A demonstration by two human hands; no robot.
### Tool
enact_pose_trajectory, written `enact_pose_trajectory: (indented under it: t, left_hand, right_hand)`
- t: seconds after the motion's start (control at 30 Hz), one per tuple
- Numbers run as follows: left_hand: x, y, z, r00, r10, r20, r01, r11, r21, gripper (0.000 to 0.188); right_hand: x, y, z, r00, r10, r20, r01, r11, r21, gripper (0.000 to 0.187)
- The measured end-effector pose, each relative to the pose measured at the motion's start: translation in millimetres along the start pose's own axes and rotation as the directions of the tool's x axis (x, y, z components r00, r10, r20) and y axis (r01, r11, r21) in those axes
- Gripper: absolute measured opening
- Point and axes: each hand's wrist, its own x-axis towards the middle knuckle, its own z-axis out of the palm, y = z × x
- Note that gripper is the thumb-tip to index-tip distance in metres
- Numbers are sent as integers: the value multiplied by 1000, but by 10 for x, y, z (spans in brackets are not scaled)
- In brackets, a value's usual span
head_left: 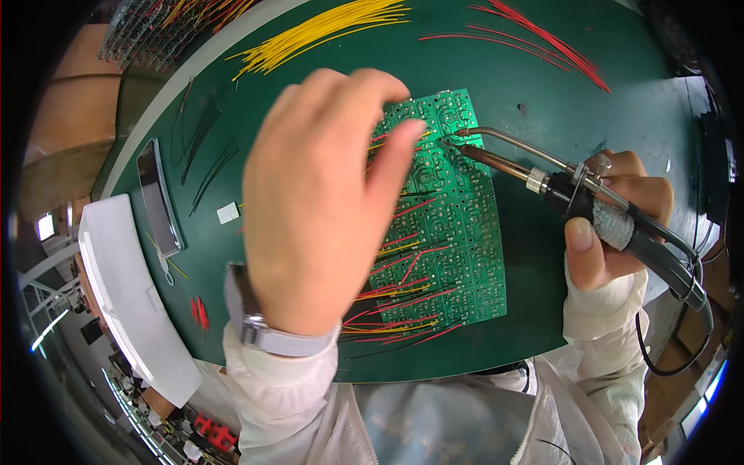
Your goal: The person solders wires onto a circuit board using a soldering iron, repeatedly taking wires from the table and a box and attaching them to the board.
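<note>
Green worktable point(531, 306) fills most of view. L hand point(322, 178), motion-blurred, hangs over PCB's upper L part, loosely open: thumb & index apart w/ gap btwn, other fingertips hidden. Green PCB panel point(484, 232) lies flat mid-table in front of person, partly hidden by L hand; loose-ended red & yellow leads point(403, 291) stick out along its L side. Soldering iron point(558, 190) w/ slim metal tube alongside points L, tip at panel's upper R part; can't tell if touching. White curved-looking slab point(139, 302) at table's L edge. R hand point(647, 194) wraps iron's handle, thumb on near side. Yellow wire bundle point(325, 35) at far edge, red wires point(554, 43) fanned to its R. Dark smartphone point(160, 198) nr slab; black wires point(205, 132) just R of it. Wristwatch point(287, 341) w/ grey band on L wrist. Short red wire bunch point(200, 314) nr slab. Small white square piece point(227, 213) btwn phone & L hand.
</note>
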Motion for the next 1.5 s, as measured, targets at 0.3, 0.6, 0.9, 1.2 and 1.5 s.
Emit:
enact_pose_trajectory:
  t: [0.3,0.6,0.9,1.2,1.5]
  left_hand:
    - [784,-333,36,980,195,44,-196,981,5,11]
    - [880,-337,129,988,119,102,-122,992,30,7]
    - [855,-356,132,973,209,96,-217,973,82,10]
    - [845,-352,112,942,315,112,-334,909,248,8]
    - [373,-223,-94,980,194,-37,-187,971,149,12]
  right_hand:
    - [36,0,19,995,-70,70,67,997,39,35]
    - [25,-51,3,992,33,125,-35,999,12,37]
    - [28,-49,-8,988,20,155,-24,999,22,36]
    - [35,-41,-16,990,-7,139,7,1000,2,35]
    - [53,-37,-2,994,-71,82,65,996,69,35]
